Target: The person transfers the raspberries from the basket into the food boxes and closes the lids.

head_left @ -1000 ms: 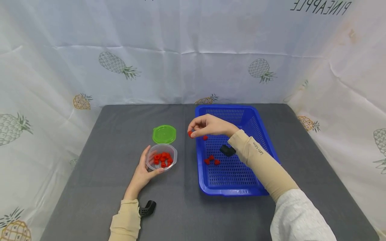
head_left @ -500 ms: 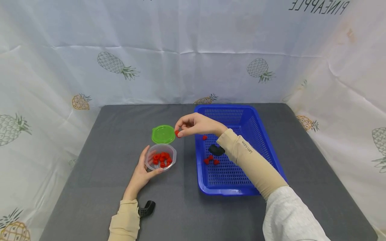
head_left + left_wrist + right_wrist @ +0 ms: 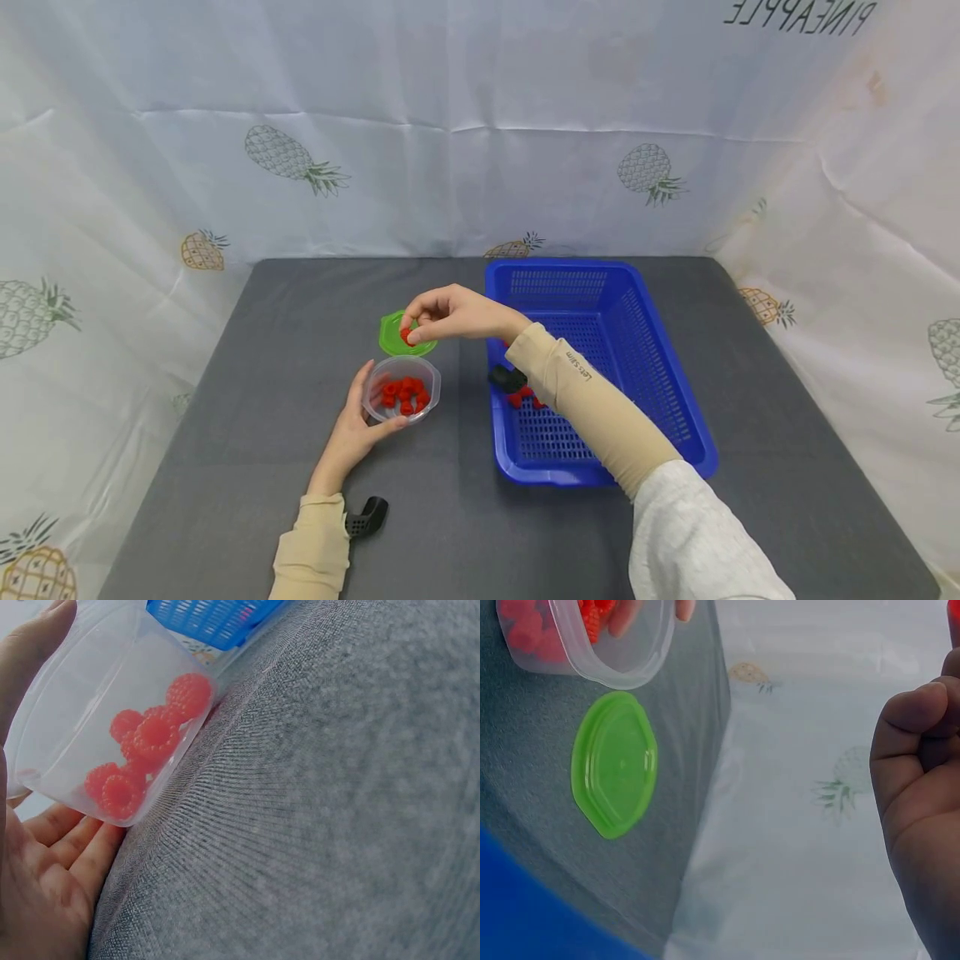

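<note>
Thumb and fingers of my left hand point(image 3: 351, 442) curve around a clear plastic container point(image 3: 75, 705) standing on the grey cloth. Several red raspberries point(image 3: 154, 739) lie in its bottom. My right hand point(image 3: 463, 313) pinches one raspberry point(image 3: 407, 336) between thumb and fingertips, up behind the container. In the head view that hand overlaps the green lid point(image 3: 389, 335), which lies flat on the cloth beyond the container. At the edge of the right wrist view only a sliver of the held raspberry shows.
A blue perforated basket point(image 3: 570, 477) stands on the right, under my right forearm. A few raspberries point(image 3: 516, 400) in it are partly hidden by the black wrist camera point(image 3: 507, 379). White pineapple-print curtains point(image 3: 465, 183) hang behind and beside the table.
My right hand has moved left from over the basket's edge to above the green lid, still pinching the raspberry. My left hand and the container have stayed in place.
</note>
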A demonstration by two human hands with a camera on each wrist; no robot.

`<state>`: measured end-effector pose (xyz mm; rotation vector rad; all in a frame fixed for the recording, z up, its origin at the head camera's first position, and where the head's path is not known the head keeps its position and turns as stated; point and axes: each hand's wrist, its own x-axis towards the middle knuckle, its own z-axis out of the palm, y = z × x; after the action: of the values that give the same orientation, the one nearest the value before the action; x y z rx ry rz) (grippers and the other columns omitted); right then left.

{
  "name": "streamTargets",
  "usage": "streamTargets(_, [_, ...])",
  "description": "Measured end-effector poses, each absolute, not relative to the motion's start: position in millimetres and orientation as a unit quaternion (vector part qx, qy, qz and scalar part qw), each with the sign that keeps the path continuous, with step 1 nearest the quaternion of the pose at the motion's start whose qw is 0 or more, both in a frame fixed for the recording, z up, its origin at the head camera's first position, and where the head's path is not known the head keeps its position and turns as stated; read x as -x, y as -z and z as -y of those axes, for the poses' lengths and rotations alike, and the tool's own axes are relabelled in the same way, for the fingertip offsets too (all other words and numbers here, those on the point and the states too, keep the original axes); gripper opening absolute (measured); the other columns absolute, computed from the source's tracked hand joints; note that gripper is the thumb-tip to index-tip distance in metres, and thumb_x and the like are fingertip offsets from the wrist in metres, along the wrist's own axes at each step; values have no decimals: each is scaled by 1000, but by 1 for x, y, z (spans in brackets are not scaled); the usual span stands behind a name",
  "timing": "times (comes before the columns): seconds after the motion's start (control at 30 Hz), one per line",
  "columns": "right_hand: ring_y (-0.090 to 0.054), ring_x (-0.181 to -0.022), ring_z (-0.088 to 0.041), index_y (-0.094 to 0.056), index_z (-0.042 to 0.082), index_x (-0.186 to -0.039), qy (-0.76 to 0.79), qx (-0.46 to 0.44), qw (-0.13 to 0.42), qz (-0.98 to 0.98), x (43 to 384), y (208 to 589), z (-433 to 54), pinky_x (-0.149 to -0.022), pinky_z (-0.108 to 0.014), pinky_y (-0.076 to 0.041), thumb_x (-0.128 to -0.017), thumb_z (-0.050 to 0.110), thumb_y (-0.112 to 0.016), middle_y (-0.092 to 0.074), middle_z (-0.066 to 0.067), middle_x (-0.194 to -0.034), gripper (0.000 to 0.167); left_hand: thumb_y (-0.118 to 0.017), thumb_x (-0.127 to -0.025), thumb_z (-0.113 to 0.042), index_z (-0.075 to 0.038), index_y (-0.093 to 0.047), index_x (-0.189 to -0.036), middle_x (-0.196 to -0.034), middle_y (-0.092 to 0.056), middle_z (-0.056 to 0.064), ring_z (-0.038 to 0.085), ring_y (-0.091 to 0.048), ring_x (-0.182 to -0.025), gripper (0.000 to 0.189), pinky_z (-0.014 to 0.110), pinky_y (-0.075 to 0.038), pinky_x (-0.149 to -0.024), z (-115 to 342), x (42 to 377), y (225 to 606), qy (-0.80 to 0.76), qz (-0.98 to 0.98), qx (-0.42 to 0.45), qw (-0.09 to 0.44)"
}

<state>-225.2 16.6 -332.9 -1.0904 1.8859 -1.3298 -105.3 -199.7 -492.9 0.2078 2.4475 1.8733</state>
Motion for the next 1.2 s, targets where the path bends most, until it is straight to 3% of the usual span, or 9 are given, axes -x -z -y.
streamTargets(0.23, [-37,-60,-20,-65,5,-103,483,404,296,-718,229,344,-6,-59,-25,-37,-87,12,-63,-48,-1,-66,17,-74,-79,-13,-23,-5,-150,-150,-32,14,31,-30,-139,99,57,-22,-112,200,106,493,-617,-784,-64,30])
streamTargets(0.57, [-37,-56,-22,-66,10,-103,444,428,311,-723,234,356,9,-58,-25,-39,-87,18,-65,-49,-9,-63,19,-73,-80,-14,-23,-5,-150,-149,-33,15,33,-31,-138,98,58,-25,-110,200,106,493,-604,-794,-66,25])
streamTargets(0.7, [-37,-53,-17,-66,11,-104,428,426,315,-732,236,361,14,-56,-25,-37,-87,19,-65,-50,-11,-64,18,-73,-80,-15,-22,-5,-150,-150,-32,15,33,-31,-138,98,58,-25,-110,200,106,494,-605,-793,-67,26])
streamTargets(1.0, [-39,-54,-9,-67,13,-101,384,419,320,-758,237,369,29,-56,-21,-37,-86,22,-66,-50,-1,-63,18,-73,-80,-12,-18,-4,-151,-150,-31,15,32,-29,-139,99,57,-25,-110,202,106,492,-616,-784,-73,28])
streamTargets(1.2, [-39,-54,-8,-66,10,-102,352,424,318,-771,239,380,36,-57,-19,-38,-87,20,-65,-48,3,-62,18,-73,-80,-16,-23,-6,-150,-156,-14,9,33,-24,-140,98,61,-23,-110,202,107,494,-606,-793,-59,32])
